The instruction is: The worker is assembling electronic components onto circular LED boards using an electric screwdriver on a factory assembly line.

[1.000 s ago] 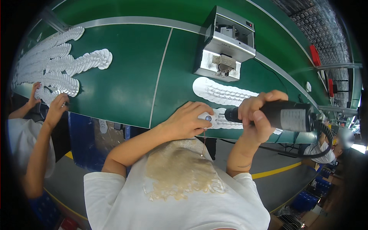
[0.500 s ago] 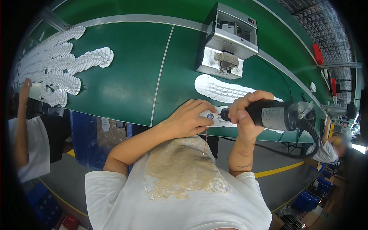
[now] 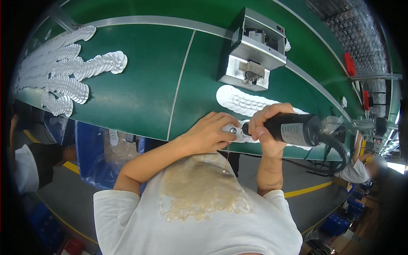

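My right hand point(image 3: 268, 127) is wrapped round a black electric screwdriver point(image 3: 293, 127), which lies nearly level with its nose to the left and its cable at the right end. The nose reaches over a small white plate point(image 3: 240, 136) near the table's front edge. A round metal piece point(image 3: 233, 130) shows on this plate. With fingers bent round its left end, my left hand point(image 3: 212, 131) holds the plate against the table. Just beyond lies an overlapping row of similar white plates point(image 3: 244, 101), partly hidden by my right hand.
A grey metal machine point(image 3: 255, 53) stands on the green table point(image 3: 140, 80) beyond the row. Many white plates point(image 3: 70, 68) lie in overlapping rows at the far left. Below the front edge is a blue-lined bin point(image 3: 93, 153). Other people stand at both sides.
My right hand and the screwdriver have shifted slightly left, towards the round metal piece. My left hand stays on the plate. At the left, another person's arm has withdrawn from the table.
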`<action>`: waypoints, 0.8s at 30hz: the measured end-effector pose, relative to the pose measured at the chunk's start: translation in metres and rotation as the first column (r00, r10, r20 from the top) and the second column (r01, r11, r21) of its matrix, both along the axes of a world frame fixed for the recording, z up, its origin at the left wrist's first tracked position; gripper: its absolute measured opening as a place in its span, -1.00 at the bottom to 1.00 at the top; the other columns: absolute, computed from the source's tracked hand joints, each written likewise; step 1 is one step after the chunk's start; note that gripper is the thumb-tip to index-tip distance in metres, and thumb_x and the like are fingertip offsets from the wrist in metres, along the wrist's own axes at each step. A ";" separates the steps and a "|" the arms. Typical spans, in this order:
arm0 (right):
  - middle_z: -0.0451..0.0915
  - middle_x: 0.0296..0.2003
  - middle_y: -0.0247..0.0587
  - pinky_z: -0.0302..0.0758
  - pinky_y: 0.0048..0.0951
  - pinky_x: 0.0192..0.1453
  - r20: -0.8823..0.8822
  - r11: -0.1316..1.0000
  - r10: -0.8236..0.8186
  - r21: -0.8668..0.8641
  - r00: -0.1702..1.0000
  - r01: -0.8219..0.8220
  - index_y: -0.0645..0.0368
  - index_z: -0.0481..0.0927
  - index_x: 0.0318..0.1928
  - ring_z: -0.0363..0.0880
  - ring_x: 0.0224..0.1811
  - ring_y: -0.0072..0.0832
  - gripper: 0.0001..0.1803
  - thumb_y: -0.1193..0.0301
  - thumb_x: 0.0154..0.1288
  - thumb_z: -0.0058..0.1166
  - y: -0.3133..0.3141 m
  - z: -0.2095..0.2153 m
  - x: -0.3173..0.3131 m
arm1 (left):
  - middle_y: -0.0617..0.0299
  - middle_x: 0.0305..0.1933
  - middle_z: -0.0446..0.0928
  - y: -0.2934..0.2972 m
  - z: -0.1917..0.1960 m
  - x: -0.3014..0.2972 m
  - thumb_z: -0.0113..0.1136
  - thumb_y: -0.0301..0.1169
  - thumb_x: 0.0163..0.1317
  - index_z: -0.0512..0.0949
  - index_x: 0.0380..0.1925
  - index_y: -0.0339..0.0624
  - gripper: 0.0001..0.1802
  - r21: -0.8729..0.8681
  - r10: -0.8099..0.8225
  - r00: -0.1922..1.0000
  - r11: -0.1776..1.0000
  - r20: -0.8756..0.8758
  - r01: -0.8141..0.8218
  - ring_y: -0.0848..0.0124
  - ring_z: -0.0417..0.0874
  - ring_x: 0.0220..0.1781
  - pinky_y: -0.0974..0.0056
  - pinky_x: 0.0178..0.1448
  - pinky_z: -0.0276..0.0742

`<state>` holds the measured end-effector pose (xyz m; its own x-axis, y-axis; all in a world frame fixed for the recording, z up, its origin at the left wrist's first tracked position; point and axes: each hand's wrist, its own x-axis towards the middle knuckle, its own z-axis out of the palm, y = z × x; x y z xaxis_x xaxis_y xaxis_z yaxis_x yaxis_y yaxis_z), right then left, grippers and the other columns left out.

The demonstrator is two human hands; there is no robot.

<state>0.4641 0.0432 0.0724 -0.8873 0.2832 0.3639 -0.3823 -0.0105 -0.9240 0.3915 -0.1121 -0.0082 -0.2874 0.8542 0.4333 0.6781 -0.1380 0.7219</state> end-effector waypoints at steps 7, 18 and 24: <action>0.37 -0.60 -0.23 0.40 -0.41 -0.57 -0.321 0.979 -0.132 -0.191 0.938 0.073 0.25 0.29 -0.06 0.31 -0.73 -0.52 -0.60 0.59 0.03 0.00 0.026 0.037 -0.060 | 0.28 0.00 0.42 0.000 -0.004 0.001 0.29 -0.46 -0.14 0.57 -0.39 -0.01 -0.78 0.001 -0.012 1.000 1.000 -0.017 0.012 0.29 0.40 0.10 0.18 0.07 0.32; 0.39 -0.64 -0.25 0.38 -0.49 -0.61 -0.269 0.974 -0.227 -0.065 0.936 0.217 0.36 0.34 -0.16 0.35 -0.74 -0.54 -0.69 0.65 0.00 -0.07 0.034 0.039 -0.101 | 0.28 -0.03 0.44 0.000 -0.005 0.001 0.29 -0.46 -0.13 0.59 -0.41 -0.01 -0.80 0.013 0.001 1.000 1.000 -0.011 -0.001 0.30 0.44 0.08 0.20 0.03 0.35; 0.40 -0.65 -0.26 0.39 -0.49 -0.61 -0.303 0.977 -0.214 -0.066 0.929 0.203 0.36 0.35 -0.17 0.36 -0.74 -0.54 -0.71 0.65 0.00 -0.07 0.036 0.040 -0.104 | 0.28 -0.04 0.44 0.002 -0.005 0.000 0.28 -0.46 -0.10 0.58 -0.44 -0.02 -0.84 0.015 0.001 1.000 1.000 -0.004 -0.001 0.29 0.44 0.07 0.20 0.02 0.35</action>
<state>0.3599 0.0789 0.1120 -0.6536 0.4663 0.5962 -0.6437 0.0719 -0.7619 0.3913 -0.1105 -0.0134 -0.2864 0.8473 0.4472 0.6815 -0.1479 0.7167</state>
